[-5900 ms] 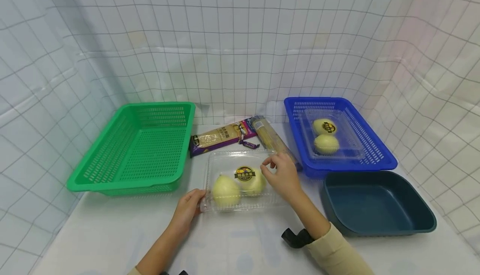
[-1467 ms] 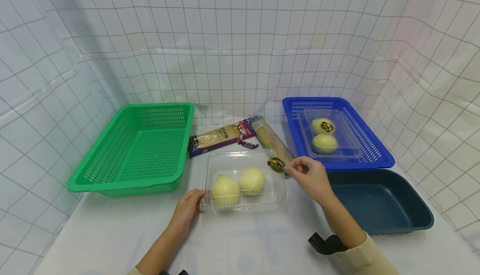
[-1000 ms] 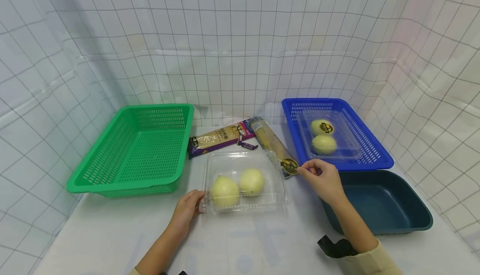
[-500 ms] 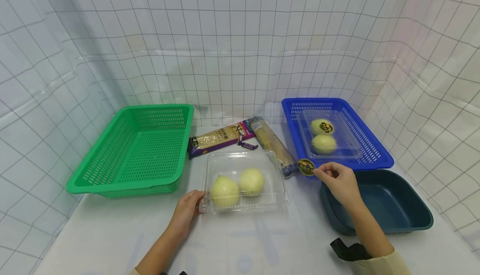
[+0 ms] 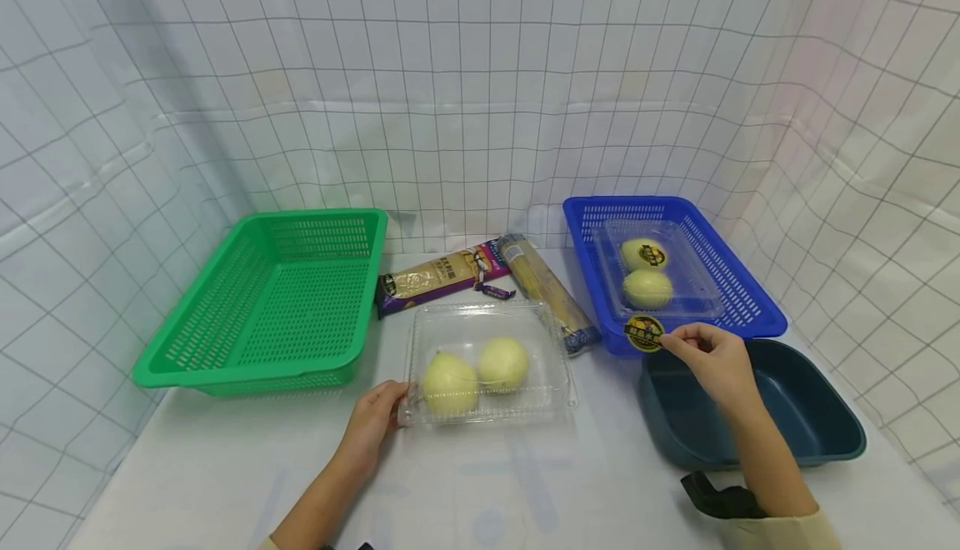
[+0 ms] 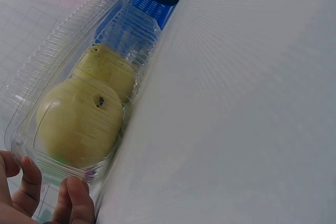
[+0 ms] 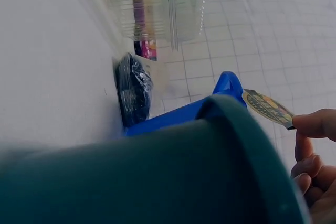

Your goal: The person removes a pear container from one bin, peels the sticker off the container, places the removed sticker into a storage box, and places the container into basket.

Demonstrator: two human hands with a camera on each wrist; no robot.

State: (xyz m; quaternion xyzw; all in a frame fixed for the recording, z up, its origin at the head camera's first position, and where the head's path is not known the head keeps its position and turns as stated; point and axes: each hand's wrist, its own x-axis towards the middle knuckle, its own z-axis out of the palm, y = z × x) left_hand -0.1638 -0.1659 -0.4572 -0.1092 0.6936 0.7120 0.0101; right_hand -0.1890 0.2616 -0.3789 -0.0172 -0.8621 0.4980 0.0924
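Observation:
My left hand [image 5: 372,417] grips the near left corner of a clear plastic clamshell box [image 5: 480,318] on the table. Inside the box lie two pale yellow fruits [image 5: 450,383], which look like pears. The left wrist view shows the thumb and fingers [image 6: 79,195] at the box's end. Between thumb and forefinger, my right hand [image 5: 716,362] pinches a black-and-gold sticker [image 5: 643,333] by its right end. Hand and sticker hover over the near edge of the blue basket [image 5: 750,317] and the dark teal tub [image 5: 813,433]. In the right wrist view the sticker [image 7: 269,108] sticks out flat from the fingertips.
A green basket [image 5: 307,308] stands at left. Behind the box lie a gold-and-purple noodle pack [image 5: 438,277], a clear noodle pack [image 5: 547,287] and a small purple-wrapped candy [image 5: 497,292]. The blue basket holds another clear box [image 5: 697,283] with two fruits and a sticker.
The sticker came off the box's lid in my right hand and travelled right, past the clear noodle pack to the teal tub's edge. My left hand has stayed at the box's corner.

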